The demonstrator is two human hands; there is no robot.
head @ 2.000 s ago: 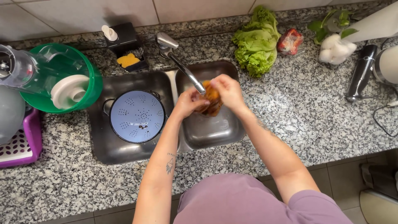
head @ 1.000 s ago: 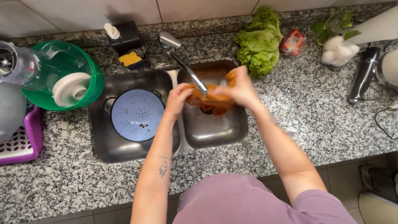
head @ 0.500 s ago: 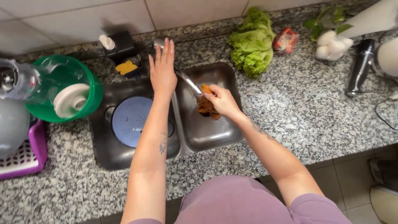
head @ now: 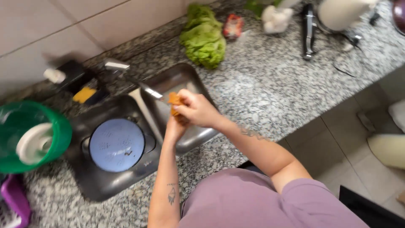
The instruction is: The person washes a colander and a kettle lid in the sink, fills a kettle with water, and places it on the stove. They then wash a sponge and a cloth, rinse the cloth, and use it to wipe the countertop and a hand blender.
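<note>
Hands, two (head: 198, 110) (head: 175, 128), grip one orange cloth (head: 174, 100) over one sink (head: 185, 80).

Both hands meet, right hand (head: 197, 110) curled closed over left hand (head: 175, 126) (forearms converging).

The orange object (head: 174, 101) (blurred, kind unclear) sat pinched between both hands over the right sink basin (head: 177, 82), beneath the faucet spout.
</note>
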